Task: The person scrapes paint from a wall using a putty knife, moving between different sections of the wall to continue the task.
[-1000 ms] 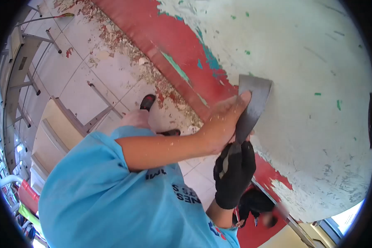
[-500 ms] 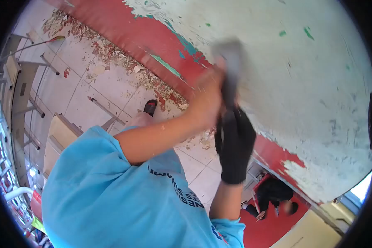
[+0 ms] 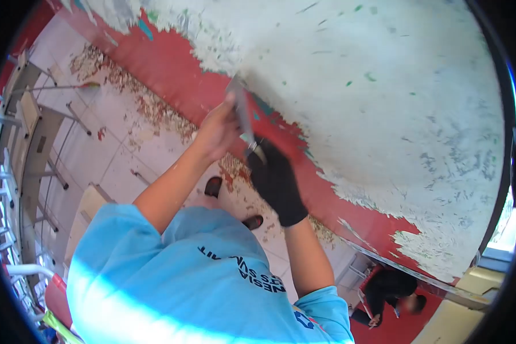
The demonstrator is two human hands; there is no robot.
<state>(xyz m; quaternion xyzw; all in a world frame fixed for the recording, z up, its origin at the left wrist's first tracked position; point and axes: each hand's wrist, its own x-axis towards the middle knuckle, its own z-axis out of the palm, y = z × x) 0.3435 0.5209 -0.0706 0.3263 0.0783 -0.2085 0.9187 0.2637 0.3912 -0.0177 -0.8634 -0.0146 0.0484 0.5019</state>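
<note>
My right hand (image 3: 274, 180), in a black knitted glove, is closed around the handle of a flat metal scraper (image 3: 242, 109). The grey blade points up and away from the glove, its far end at the boundary of red paint and pale, stripped wall. My bare left hand (image 3: 219, 131) is closed at the blade's left side, fingers against the metal; some fingertips are hidden. Around the blade, the wall (image 3: 350, 114) shows a ragged whitish area with green flecks above a red painted band (image 3: 172, 74). Bits of teal paint show along the edge.
Paint chips (image 3: 149, 109) lie along the wall's foot on the tiled floor (image 3: 106, 146). Desks and chairs (image 3: 31, 137) stand at left. My feet in dark sandals (image 3: 213, 186) are below. Another person in black (image 3: 390, 289) sits low at lower right, beside a window (image 3: 504, 229).
Both hands and the scraper have moved left and somewhat down in view, from the pale area to the red paint's edge. The camera view has shifted too.
</note>
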